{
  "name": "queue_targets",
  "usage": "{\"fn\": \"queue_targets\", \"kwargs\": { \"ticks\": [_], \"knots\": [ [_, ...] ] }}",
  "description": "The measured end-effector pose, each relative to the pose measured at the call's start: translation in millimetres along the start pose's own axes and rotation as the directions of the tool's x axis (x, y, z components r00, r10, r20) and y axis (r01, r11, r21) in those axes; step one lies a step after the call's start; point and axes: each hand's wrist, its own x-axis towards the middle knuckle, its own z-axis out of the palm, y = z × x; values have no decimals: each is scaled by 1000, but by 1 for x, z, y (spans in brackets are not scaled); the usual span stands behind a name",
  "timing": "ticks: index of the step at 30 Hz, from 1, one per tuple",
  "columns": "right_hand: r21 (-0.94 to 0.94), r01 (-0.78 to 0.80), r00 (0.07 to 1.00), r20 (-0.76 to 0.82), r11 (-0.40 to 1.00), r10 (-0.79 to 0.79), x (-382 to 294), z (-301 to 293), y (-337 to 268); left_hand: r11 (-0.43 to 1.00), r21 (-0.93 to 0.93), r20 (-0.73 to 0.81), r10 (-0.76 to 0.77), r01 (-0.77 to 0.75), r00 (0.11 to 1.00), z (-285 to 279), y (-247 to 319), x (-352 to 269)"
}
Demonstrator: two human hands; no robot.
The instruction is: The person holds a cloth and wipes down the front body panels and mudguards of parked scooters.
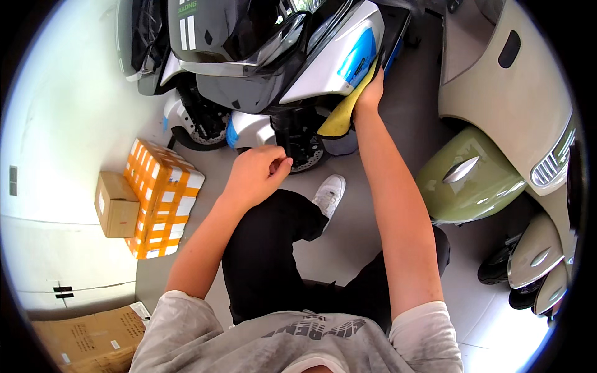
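A scooter with a dark front panel and a white-and-blue side panel stands before me. My right hand holds a yellow cloth with a dark edge against the lower outer edge of that side panel; its fingers are partly hidden behind the cloth. My left hand hangs loosely curled above my bent knee, below the scooter's front, with no object visible in it. Just beyond it are the front fork and the wheel with its brake disc.
A box wrapped in orange-and-white tape and a small cardboard box sit by the wall at left. A large carton lies at lower left. Beige scooter bodywork and a green scooter fender stand close on the right.
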Motion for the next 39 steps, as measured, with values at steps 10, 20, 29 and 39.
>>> {"fn": "queue_targets", "kwargs": {
  "ticks": [10,20,29,39],
  "knots": [
    [159,2,999,41,987,-8,110,-83,67,1000,-3,68,-21,21,997,-1,4,4],
    [190,-188,982,68,964,178,126,-97,93,994,-86,12,-72,72,997,-6,-10,-4],
    [230,-40,999,5,972,40,19,-10,24,996,3,-8,-92,92,996,-4,-15,-11],
    [-648,614,698,178,451,-694,-108,81,-20,1000,-8,-131,16,-17,991,7,-7,-7]
  ]
}}
